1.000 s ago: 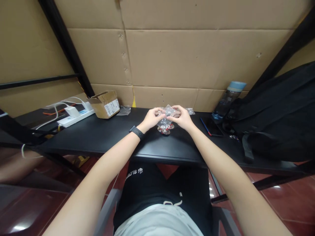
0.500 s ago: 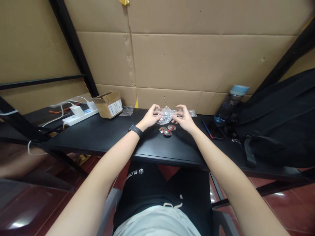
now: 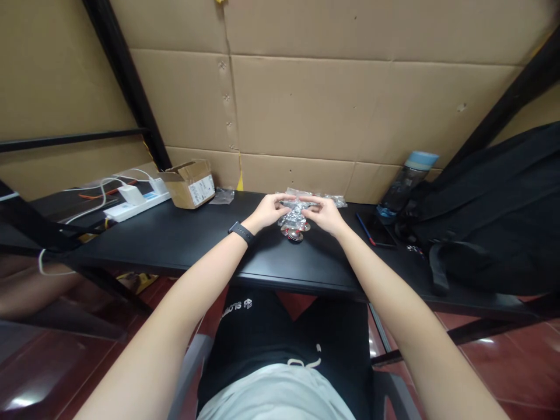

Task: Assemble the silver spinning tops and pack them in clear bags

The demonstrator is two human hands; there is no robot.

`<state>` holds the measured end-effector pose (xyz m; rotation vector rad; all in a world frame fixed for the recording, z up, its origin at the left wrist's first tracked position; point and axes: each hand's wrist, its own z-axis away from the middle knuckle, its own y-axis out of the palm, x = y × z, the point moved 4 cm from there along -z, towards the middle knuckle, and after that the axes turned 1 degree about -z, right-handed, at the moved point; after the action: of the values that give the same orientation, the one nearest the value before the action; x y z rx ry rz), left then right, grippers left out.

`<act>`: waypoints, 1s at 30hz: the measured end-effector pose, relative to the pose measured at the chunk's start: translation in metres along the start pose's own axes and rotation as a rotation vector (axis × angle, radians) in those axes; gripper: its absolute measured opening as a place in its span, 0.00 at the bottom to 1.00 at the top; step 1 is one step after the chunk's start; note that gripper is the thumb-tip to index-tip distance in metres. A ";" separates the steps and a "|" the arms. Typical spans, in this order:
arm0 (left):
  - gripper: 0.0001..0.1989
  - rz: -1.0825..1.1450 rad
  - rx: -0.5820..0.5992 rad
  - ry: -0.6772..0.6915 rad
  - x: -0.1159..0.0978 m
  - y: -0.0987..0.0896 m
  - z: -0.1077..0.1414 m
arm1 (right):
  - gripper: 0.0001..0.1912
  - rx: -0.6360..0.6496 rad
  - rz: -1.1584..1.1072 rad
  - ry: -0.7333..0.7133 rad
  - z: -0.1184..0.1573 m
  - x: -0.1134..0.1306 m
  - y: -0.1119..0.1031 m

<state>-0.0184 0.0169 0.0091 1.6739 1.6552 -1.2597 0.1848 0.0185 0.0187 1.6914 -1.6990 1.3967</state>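
My left hand (image 3: 270, 211) and my right hand (image 3: 326, 214) grip a crinkled clear plastic bag (image 3: 296, 214) from its two sides, fingers bent around it. Just under the bag's near edge lie small shiny metal discs with red cord (image 3: 294, 234), resembling finger cymbals; the bag partly covers them. Behind my hands, another piece of clear plastic wrapping (image 3: 335, 200) rests against the cardboard at the back of the black table (image 3: 210, 233). What the bag contains, if anything, I cannot make out.
At the left stand an opened cardboard box (image 3: 189, 184) and a white power strip (image 3: 137, 207) with cables. A flat plastic bag (image 3: 223, 196) lies beside the box. To the right are a pen (image 3: 365, 228), a phone (image 3: 382, 234), a water bottle (image 3: 405, 184) and a black backpack (image 3: 490, 221).
Both hands have brought the plastic bag slightly nearer to me, so it now overlaps the metal discs. My fingers have closed in on the bag.
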 end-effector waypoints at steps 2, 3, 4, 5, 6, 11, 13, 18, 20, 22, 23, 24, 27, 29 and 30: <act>0.30 -0.012 0.004 -0.003 0.001 -0.001 0.000 | 0.37 0.016 -0.007 0.010 0.001 0.000 -0.001; 0.34 -0.013 0.008 0.004 0.001 -0.002 0.000 | 0.41 0.023 -0.017 0.017 0.001 0.001 0.000; 0.36 -0.011 0.012 0.015 0.002 -0.003 -0.001 | 0.45 0.032 -0.026 0.027 0.002 0.001 0.000; 0.38 -0.006 0.010 0.032 0.002 -0.004 -0.002 | 0.47 0.041 -0.035 0.037 0.002 0.000 0.000; 0.38 -0.004 -0.002 0.054 0.003 -0.005 -0.002 | 0.49 0.047 -0.041 0.046 0.002 0.000 0.001; 0.28 -0.122 -0.053 0.197 0.003 -0.014 -0.005 | 0.43 -0.021 -0.110 0.080 -0.001 -0.005 -0.002; 0.26 -0.141 0.027 0.196 0.004 -0.013 -0.005 | 0.34 -0.058 -0.180 0.113 -0.003 -0.007 -0.003; 0.18 -0.134 0.194 0.177 -0.003 -0.004 0.001 | 0.28 -0.079 -0.242 0.170 -0.006 -0.014 -0.004; 0.16 -0.193 0.187 0.166 -0.009 -0.002 0.003 | 0.29 -0.080 -0.237 0.170 -0.006 -0.015 -0.004; 0.14 -0.261 0.158 0.150 -0.015 -0.001 0.004 | 0.31 -0.080 -0.241 0.174 -0.006 -0.015 -0.004; 0.13 -0.289 0.135 0.144 -0.017 -0.001 0.005 | 0.32 -0.080 -0.245 0.175 -0.006 -0.015 -0.004; 0.13 -0.311 0.112 0.139 -0.018 -0.002 0.005 | 0.33 -0.078 -0.247 0.174 -0.006 -0.014 -0.004; 0.13 -0.333 0.069 0.133 -0.017 -0.005 0.005 | 0.35 -0.068 -0.234 0.151 -0.005 -0.010 -0.004; 0.14 -0.300 0.056 0.129 -0.014 -0.006 0.004 | 0.31 -0.042 -0.209 0.129 -0.004 -0.009 -0.004; 0.15 -0.270 0.048 0.124 -0.012 -0.007 0.003 | 0.28 -0.025 -0.194 0.117 -0.004 -0.009 -0.004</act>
<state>-0.0243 0.0096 0.0194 1.6257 1.9935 -1.3511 0.1886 0.0269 0.0148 1.6768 -1.4423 1.3506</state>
